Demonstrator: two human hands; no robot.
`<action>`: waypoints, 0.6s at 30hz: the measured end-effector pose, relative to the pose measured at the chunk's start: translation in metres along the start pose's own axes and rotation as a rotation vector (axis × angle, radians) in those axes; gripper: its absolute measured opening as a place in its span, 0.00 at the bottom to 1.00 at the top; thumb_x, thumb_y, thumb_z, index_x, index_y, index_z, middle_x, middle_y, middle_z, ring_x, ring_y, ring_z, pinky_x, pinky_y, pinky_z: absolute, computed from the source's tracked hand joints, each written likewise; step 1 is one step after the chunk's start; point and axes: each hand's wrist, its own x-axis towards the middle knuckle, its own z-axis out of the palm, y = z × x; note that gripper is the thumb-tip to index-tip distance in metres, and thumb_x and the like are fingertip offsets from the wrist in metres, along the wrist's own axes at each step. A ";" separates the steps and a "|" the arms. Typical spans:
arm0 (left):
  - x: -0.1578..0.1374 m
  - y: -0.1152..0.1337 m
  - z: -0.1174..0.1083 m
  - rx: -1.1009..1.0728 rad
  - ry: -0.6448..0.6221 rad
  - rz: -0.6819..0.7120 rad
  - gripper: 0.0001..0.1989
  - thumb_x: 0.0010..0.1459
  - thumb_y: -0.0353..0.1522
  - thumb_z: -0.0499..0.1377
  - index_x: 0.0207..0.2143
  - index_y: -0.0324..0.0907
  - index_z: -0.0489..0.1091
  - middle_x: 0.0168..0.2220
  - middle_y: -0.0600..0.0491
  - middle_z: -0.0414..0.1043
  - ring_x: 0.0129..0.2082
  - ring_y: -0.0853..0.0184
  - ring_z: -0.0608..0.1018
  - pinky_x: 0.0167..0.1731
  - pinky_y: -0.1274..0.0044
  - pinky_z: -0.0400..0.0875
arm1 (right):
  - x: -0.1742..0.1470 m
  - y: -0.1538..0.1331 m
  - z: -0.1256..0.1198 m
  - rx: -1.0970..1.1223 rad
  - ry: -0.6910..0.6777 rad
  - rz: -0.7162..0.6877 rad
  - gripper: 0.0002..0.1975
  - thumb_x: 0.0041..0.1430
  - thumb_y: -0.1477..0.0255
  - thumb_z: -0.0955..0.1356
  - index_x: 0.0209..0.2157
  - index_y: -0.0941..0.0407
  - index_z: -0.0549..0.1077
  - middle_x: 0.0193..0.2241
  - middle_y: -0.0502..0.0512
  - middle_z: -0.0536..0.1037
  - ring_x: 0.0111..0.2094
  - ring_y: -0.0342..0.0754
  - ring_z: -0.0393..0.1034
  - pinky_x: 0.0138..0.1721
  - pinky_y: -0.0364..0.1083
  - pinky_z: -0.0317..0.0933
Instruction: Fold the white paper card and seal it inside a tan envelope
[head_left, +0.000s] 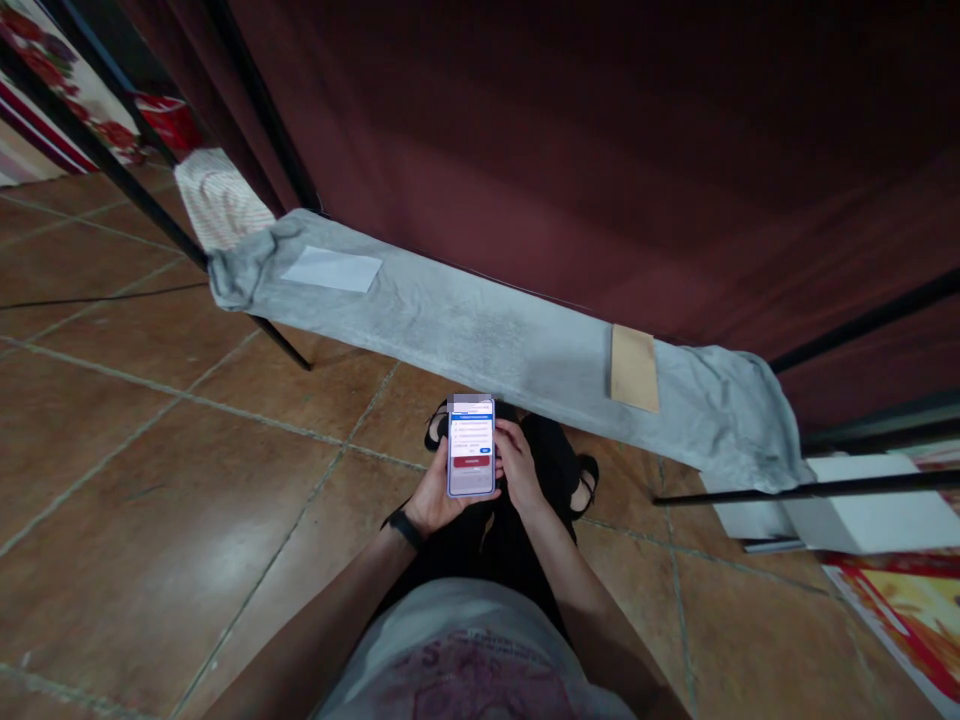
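Note:
A lit smartphone (472, 470) is upright in front of my body, its screen facing me with a white pop-up box, blue bars and a red button. My left hand (435, 498) wraps round its left side and lower back, with a dark band on the wrist. At the phone's right edge, my right hand (517, 462) has its fingers curled against the side, closed on it. The fingertips behind the phone are hidden.
Ahead stretches a narrow grey cloth-covered board (480, 330) on black metal legs. On it lie a white paper (334, 270) and a tan card (634, 368). A dark red curtain (525, 180) hangs behind. White boxes (870, 505) stand at right; a cable (105, 298) crosses the tiled floor.

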 end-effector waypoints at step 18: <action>0.000 0.000 -0.009 -0.055 0.082 0.067 0.34 0.66 0.52 0.45 0.62 0.38 0.62 0.52 0.39 0.74 0.50 0.52 0.78 0.50 0.57 0.71 | -0.007 0.016 0.006 -0.023 -0.088 -0.134 0.15 0.51 0.60 0.71 0.39 0.52 0.73 0.37 0.51 0.78 0.40 0.52 0.73 0.45 0.49 0.66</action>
